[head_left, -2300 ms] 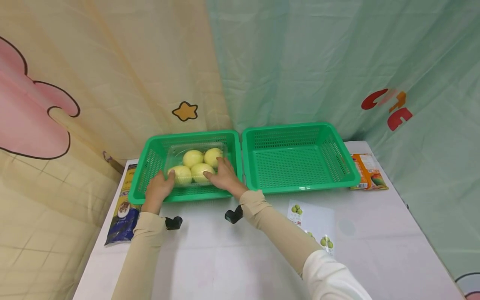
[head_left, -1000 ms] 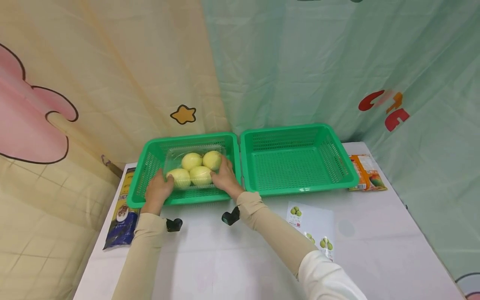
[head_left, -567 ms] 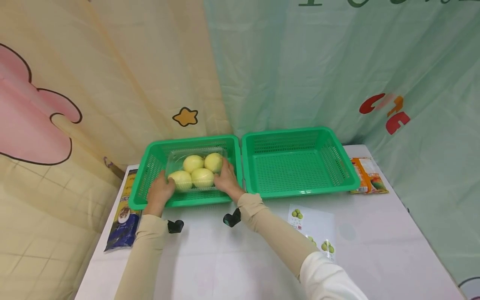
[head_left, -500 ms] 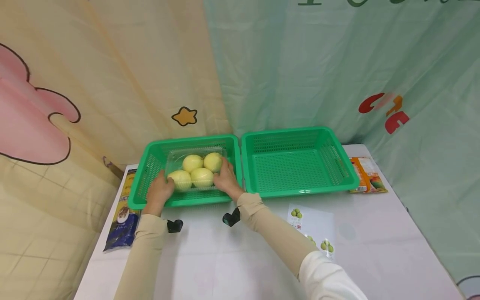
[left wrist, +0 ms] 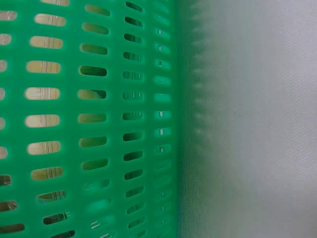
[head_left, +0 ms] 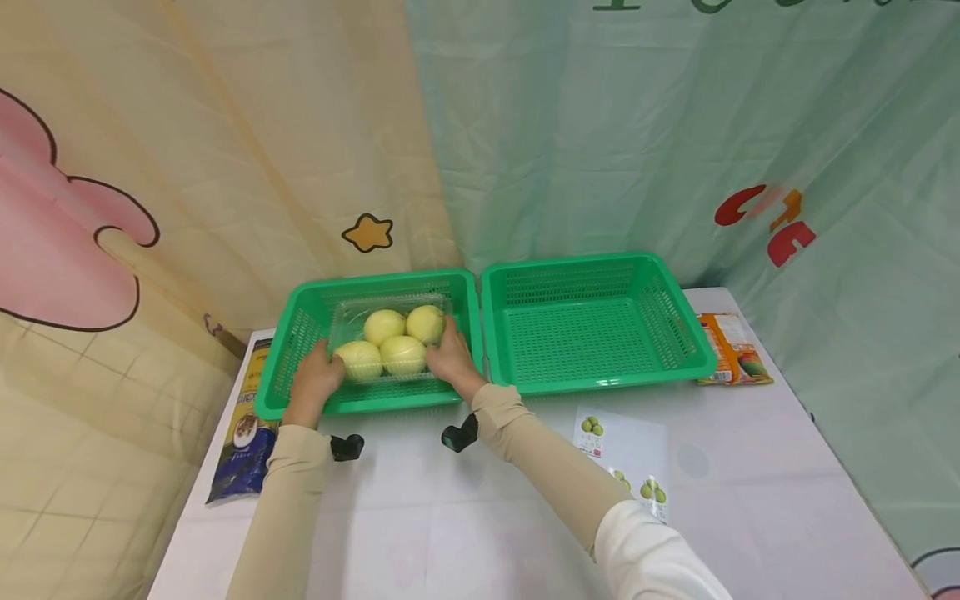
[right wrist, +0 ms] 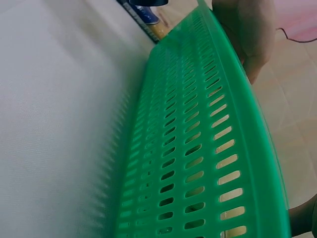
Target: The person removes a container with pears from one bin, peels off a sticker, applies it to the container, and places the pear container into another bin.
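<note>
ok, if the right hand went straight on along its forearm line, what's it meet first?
The clear container, which the right hand grips at its right end. Past that, likely the far wall of the left green basket; depth is unclear.

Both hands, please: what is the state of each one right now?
Left hand: holding the left end of the clear fruit box, fingers partly hidden.
Right hand: holding its right end, fingers partly hidden.

orange packet [head_left: 738, 350] and blue-yellow bag [head_left: 243, 450] on table [head_left: 450, 533]
</note>
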The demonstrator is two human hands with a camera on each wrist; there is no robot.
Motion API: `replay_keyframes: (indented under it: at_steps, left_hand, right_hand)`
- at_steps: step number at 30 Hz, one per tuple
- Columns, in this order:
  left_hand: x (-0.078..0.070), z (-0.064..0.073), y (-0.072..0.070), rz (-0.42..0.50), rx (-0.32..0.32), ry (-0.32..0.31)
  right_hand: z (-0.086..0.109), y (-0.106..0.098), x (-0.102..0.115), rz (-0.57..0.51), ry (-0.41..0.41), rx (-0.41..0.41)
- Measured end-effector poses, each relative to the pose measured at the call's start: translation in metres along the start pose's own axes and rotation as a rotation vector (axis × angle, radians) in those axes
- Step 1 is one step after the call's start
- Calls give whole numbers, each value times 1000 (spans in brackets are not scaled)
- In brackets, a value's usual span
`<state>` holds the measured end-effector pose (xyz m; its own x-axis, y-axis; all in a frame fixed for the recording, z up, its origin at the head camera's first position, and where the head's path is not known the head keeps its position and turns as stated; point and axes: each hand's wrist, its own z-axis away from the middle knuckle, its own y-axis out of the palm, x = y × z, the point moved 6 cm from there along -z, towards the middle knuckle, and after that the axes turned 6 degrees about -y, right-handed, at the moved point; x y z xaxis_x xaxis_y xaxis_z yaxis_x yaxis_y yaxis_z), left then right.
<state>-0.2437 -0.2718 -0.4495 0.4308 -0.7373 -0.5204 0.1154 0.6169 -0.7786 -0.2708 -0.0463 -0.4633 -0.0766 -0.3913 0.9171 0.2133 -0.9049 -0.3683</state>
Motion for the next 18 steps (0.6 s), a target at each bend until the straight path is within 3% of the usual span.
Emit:
replay_keyframes:
  at_steps: [8,18]
  left_hand:
    - [4,-3,1,30,29,-20]
    - [6,-2,0,50,57,-1]
  right_hand:
    - [1,-1,0,-26,6,5]
    - [1,-1,-1,-20,-7,2]
